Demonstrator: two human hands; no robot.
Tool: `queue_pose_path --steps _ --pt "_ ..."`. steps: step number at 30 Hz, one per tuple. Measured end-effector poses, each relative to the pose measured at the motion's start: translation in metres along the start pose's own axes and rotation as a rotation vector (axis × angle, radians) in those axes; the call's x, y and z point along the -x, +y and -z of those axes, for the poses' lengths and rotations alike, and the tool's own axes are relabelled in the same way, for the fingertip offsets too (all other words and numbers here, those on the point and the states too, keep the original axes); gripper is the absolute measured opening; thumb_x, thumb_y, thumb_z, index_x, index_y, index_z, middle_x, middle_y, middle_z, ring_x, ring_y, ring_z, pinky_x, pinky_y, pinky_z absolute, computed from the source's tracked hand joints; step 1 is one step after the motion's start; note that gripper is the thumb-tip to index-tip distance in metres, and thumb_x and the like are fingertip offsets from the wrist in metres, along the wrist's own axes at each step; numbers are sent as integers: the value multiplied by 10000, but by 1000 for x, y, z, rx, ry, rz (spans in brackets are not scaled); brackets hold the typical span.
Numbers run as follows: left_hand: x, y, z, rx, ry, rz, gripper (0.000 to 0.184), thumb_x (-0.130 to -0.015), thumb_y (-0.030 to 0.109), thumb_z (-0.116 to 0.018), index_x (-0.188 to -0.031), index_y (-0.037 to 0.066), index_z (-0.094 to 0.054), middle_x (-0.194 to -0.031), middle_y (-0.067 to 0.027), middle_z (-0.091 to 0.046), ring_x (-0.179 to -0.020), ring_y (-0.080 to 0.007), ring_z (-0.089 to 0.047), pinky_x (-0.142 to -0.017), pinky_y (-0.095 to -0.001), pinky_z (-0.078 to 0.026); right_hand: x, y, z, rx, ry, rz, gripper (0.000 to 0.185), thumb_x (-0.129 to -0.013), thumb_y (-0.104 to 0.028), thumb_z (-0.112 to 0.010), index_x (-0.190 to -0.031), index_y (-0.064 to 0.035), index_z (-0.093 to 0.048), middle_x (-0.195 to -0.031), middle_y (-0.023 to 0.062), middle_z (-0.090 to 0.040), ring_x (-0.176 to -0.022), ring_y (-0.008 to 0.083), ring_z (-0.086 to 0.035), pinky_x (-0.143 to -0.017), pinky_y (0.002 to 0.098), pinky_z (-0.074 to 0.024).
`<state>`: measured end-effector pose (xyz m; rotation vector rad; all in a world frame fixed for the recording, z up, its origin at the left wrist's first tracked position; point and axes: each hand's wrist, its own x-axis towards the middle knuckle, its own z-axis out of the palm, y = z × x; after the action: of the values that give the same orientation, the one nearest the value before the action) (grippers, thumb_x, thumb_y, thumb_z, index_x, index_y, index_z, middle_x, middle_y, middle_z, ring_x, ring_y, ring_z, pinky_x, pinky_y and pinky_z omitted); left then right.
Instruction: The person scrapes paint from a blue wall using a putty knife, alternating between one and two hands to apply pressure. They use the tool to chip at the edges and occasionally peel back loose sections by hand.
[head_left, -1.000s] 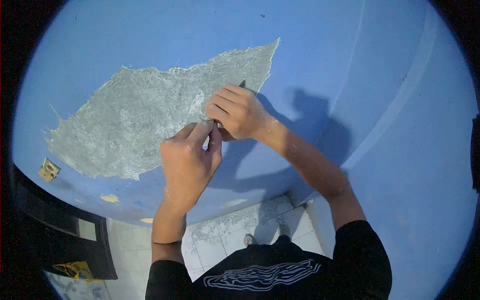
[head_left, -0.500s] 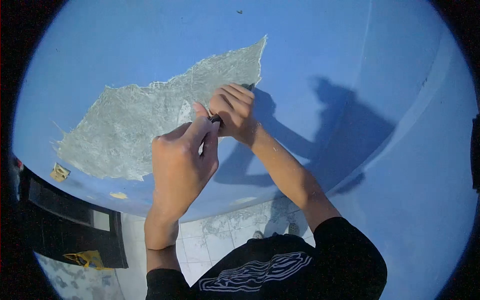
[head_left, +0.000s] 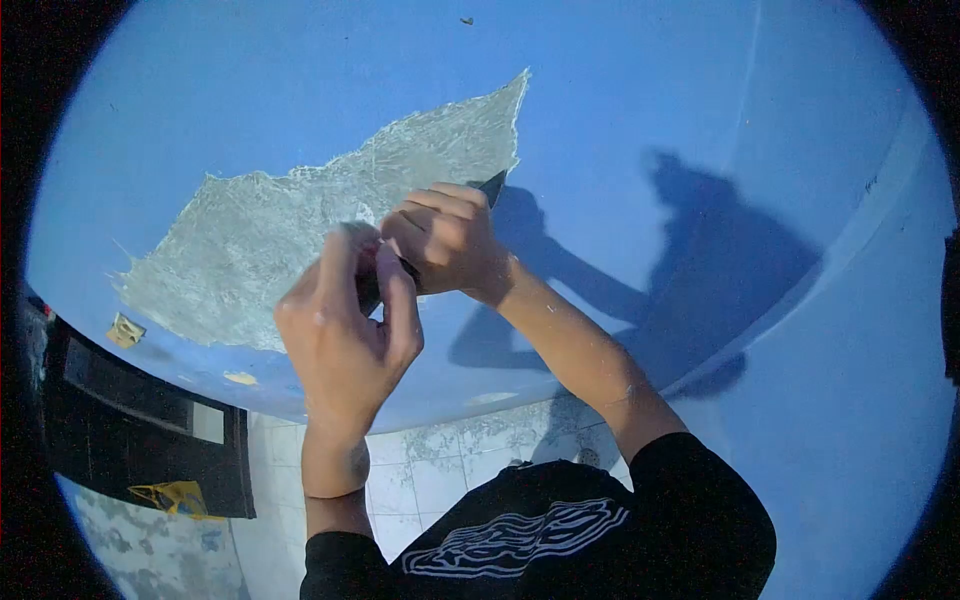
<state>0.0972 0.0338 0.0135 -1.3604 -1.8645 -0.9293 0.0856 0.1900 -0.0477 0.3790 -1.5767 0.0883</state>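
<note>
My right hand is closed round a dark scraper, held against the wall. The scraper's pointed blade corner sticks out past the knuckles on the upper right, and its dark handle end shows below the fist. Just left of that end is my left hand, its fingers loosely bent and apart, slightly blurred. I cannot tell whether its thumb touches the handle. Behind both hands lies a grey, rough bare patch with ragged, whitish edges in the blue paint.
The blue wall surrounds the patch and meets another wall at the right. A small beige fitting sits at lower left, above a dark piece of furniture with a yellow item. White floor tiles lie below.
My left hand has moved slightly left and its fingers have parted from their pinch at the handle end. My right hand has shifted a little left, showing more of the blade.
</note>
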Motion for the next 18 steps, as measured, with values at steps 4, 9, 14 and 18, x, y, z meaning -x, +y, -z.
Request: queue_pose_path --steps 4,9,14,18 --pt "-23 -7 8 118 14 -53 151 -807 116 -676 -852 -5 -598 -689 -108 -596 -626 -206 -576 -576 -307 -436 1 0 -7 37 11 -11 162 -738 -231 -644 -687 -102 -559 -582 15 -535 -557 189 -606 -539 326 -517" --pt "-32 -2 5 431 45 61 192 -800 150 -692 -815 -25 -616 -750 -91 -603 -699 -170 -538 -655 -285 -418 -3 1 -8 37 16 -65 197 -804 -248 -635 -686 -107 -565 -577 29 -551 -531 210 -622 -499 350 -501" --pt "-41 32 -8 597 302 319 183 -818 109 -668 -776 -57 -601 -734 -92 -611 -651 -122 -518 -630 -264 -396 -12 4 -4 18 29 -116 237 -819 -271 -640 -666 -118 -546 -567 33 -543 -518 211 -615 -477 346 -480" --pt "-10 12 -2 406 25 164 199 -895 45 -605 -712 -31 -587 -676 -69 -591 -595 -107 -510 -593 -236 -416 6 2 4 -67 -121 -12 220 -773 -268 -652 -647 -125 -543 -568 34 -552 -527 207 -620 -473 352 -478"
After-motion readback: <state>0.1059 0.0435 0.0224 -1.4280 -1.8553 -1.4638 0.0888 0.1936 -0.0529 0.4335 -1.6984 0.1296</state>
